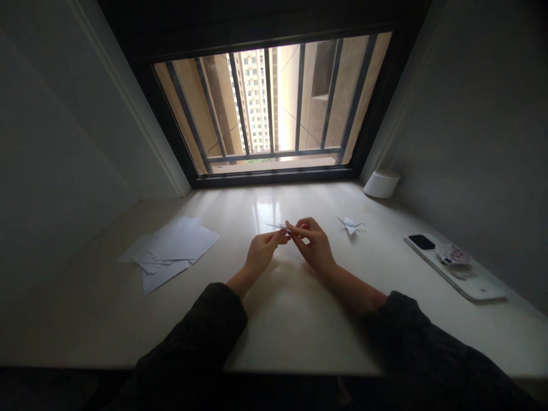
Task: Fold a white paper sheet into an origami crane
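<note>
My left hand [263,249] and my right hand [313,244] meet above the middle of the white sill. Between their fingertips is a small piece of folded white paper [276,225], with a thin point sticking out to the left. Both hands pinch it, and the fingers hide most of its shape. To the right of my right hand, a finished white paper crane [350,226] stands on the sill, apart from the hand.
A loose stack of white paper sheets [180,242] lies on the left of the sill [274,319]. On the right rests a white phone [479,279] with a round grip. A white cylindrical object [382,184] stands in the far right corner, beside the barred window [274,108].
</note>
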Demonstrator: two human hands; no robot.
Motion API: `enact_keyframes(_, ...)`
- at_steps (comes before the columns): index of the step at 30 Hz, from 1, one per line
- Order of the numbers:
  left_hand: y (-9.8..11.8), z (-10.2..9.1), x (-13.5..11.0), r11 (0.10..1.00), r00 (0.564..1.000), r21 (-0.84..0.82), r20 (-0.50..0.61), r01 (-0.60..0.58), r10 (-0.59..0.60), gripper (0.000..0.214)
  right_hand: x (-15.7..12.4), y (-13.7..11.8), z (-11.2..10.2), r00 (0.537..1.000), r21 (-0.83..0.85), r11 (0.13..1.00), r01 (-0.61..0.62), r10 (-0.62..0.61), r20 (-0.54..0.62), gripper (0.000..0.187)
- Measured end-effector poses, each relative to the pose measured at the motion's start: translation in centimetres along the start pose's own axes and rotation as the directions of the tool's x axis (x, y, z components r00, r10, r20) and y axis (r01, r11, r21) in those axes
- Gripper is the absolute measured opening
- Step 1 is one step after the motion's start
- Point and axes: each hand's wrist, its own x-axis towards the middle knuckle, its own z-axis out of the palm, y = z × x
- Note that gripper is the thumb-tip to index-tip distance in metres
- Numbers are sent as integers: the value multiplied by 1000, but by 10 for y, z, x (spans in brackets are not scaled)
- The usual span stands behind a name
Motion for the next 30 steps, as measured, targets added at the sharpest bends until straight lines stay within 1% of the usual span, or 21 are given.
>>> enact_keyframes(2,0,3,0,998,999,-53,-3,34,-35,45,0,1,1,997,-51,996,69,-66,48,27)
enact_keyframes(4,-2,4,0,993,997,-98,-31,69,-72,45,0,3,2,991,-75,991,109,-102,86,29)
enact_keyframes(6,-3,4,2,984,993,-154,-62,93,-104,44,0,3,3,986,-59,990,127,-120,114,31)
enact_keyframes(8,-4,3,3,975,988,-200,-91,102,-122,42,-1,2,4,984,6,993,116,-115,137,34)
enact_keyframes(10,-5,1,4,969,987,-223,-100,103,-128,41,-2,1,4,987,91,994,64,-76,141,34)
enact_keyframes(12,-5,0,5,965,986,-238,-92,112,-137,39,-3,1,4,992,150,989,-13,-6,127,33)
enact_keyframes(16,-6,0,5,964,983,-230,-92,131,-156,37,-2,1,2,989,172,977,-129,113,98,33)
enact_keyframes(21,-6,0,5,968,987,-234,-107,89,-117,37,-1,-1,0,979,155,970,-188,172,107,27)
enact_keyframes(24,-7,-2,6,962,986,-258,-112,88,-121,36,0,-2,1,974,200,956,-214,194,114,27)
enact_keyframes(26,-9,-3,7,959,985,-266,-115,94,-128,37,1,1,2,959,288,917,-277,245,143,28)
enact_keyframes(28,-11,-3,8,960,986,-264,-114,91,-125,38,2,4,5,930,398,841,-367,316,188,31)
enact_keyframes(30,-12,-4,8,960,987,-265,-111,88,-121,38,3,9,7,904,480,766,-428,364,225,32)
